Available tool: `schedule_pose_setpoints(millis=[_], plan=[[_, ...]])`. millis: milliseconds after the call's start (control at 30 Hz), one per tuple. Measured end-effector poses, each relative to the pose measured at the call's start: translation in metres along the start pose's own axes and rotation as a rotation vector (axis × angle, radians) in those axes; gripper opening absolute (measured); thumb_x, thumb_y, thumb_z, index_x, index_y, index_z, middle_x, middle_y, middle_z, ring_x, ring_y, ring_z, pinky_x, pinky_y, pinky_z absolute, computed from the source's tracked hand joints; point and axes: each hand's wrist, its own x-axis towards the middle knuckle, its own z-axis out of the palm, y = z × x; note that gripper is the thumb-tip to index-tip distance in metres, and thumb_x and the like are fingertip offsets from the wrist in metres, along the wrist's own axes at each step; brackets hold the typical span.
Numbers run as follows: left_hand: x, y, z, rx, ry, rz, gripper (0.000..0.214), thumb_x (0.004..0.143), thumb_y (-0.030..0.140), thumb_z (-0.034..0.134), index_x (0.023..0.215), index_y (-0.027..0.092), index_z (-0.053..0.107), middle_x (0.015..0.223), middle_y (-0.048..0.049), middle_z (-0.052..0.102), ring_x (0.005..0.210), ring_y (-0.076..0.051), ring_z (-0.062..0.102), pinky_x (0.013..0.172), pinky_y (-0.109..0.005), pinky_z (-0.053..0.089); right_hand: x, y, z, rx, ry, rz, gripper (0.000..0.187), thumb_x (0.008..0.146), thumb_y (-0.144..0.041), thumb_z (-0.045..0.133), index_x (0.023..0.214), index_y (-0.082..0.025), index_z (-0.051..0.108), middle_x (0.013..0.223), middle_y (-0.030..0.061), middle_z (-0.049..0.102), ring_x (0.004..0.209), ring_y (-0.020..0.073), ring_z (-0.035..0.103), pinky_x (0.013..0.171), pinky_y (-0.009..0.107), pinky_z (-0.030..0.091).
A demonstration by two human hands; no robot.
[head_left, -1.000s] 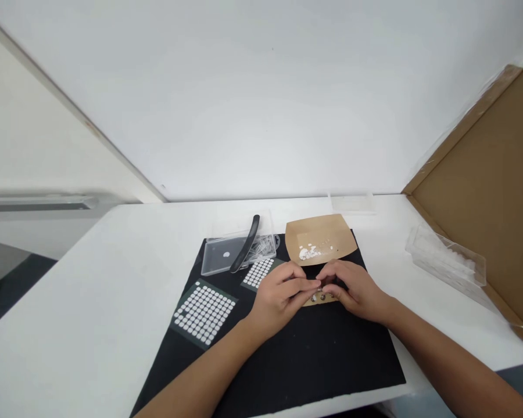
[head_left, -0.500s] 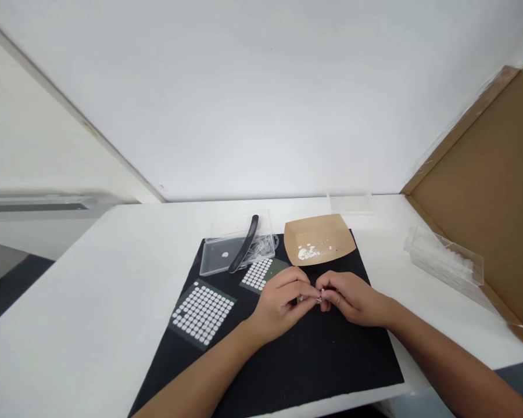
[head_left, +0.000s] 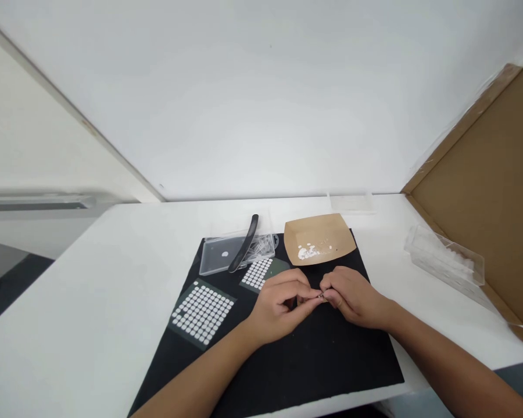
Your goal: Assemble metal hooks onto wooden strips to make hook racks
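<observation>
While the left hand (head_left: 275, 306) is pinching a small object (head_left: 321, 296), the right hand (head_left: 357, 297) is gripping its opposite side over the black mat (head_left: 322, 363).

Passage is allowed along the tabletop's (head_left: 70, 313) left edge — toward the far edge it is blocked by a plastic case (head_left: 211, 264) and cardboard tray (head_left: 318, 226), rightward by a clear box (head_left: 447, 270).

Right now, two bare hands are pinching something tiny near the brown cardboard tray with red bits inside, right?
Not red: the head view shows white bits inside the brown cardboard tray. The left hand and right hand pinch something tiny near it.
</observation>
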Motion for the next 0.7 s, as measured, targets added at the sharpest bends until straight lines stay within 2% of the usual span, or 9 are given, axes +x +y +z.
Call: schedule_pose_setpoints(millis=[67,133,233,333,467,700], plan=[[0.0,0.001,-0.002,-0.071,-0.038,-0.05,0.005,0.094,0.013,0.081,0.091,0.015,0.079,0.077,-0.0038,0.07,0.06,-0.01,0.063,0.052,-0.02,0.049,0.001,-0.002,-0.001,-0.004,0.001,-0.013,0.043,0.119,-0.044,0.028,0.096,-0.021,0.057,0.079,0.0016,0.066,0.069,0.0185,0.051,0.071,0.032,0.04],[0.002,0.001,-0.005,-0.125,-0.084,-0.09,0.012,0.096,0.016,0.079,0.085,0.015,0.076,0.075,-0.004,0.069,0.06,-0.011,0.063,0.054,-0.021,0.051,0.001,-0.003,-0.001,0.0,0.003,-0.022,0.044,0.119,-0.045,0.029,0.097,-0.021,0.058,0.081,0.0021,0.067,0.07,0.0186,0.052,0.072,0.033,0.041],[0.004,0.001,-0.01,-0.183,-0.16,-0.11,0.02,0.099,0.02,0.077,0.08,0.015,0.073,0.076,-0.0064,0.071,0.069,-0.015,0.069,0.062,-0.025,0.057,0.0,-0.004,-0.001,0.016,-0.015,-0.025,0.047,0.119,-0.048,0.03,0.097,-0.021,0.061,0.083,0.0026,0.07,0.072,0.0186,0.054,0.073,0.033,0.041],[0.006,0.0,-0.014,-0.241,-0.212,-0.12,0.021,0.1,0.023,0.077,0.08,0.016,0.072,0.079,-0.0084,0.074,0.075,-0.018,0.073,0.068,-0.028,0.061,0.0,-0.004,0.001,0.038,-0.058,-0.02,0.051,0.119,-0.052,0.029,0.096,-0.021,0.063,0.084,0.0027,0.072,0.07,0.0179,0.055,0.073,0.033,0.041],[0.007,-0.001,-0.016,-0.298,-0.253,-0.153,0.023,0.099,0.025,0.078,0.078,0.017,0.073,0.077,-0.0086,0.074,0.075,-0.018,0.073,0.069,-0.029,0.061,0.001,-0.005,0.002,0.074,-0.101,-0.035,0.056,0.119,-0.054,0.025,0.096,-0.021,0.063,0.082,0.0019,0.071,0.069,0.0166,0.057,0.074,0.033,0.041],[0.01,0.0,-0.023,-0.386,-0.356,-0.218,0.025,0.1,0.03,0.078,0.079,0.017,0.076,0.08,-0.0103,0.075,0.077,-0.019,0.074,0.07,-0.031,0.062,0.0,-0.007,0.007,0.014,-0.115,-0.097,0.051,0.12,-0.05,0.027,0.098,-0.02,0.061,0.08,0.0012,0.07,0.068,0.016,0.058,0.073,0.033,0.039]])
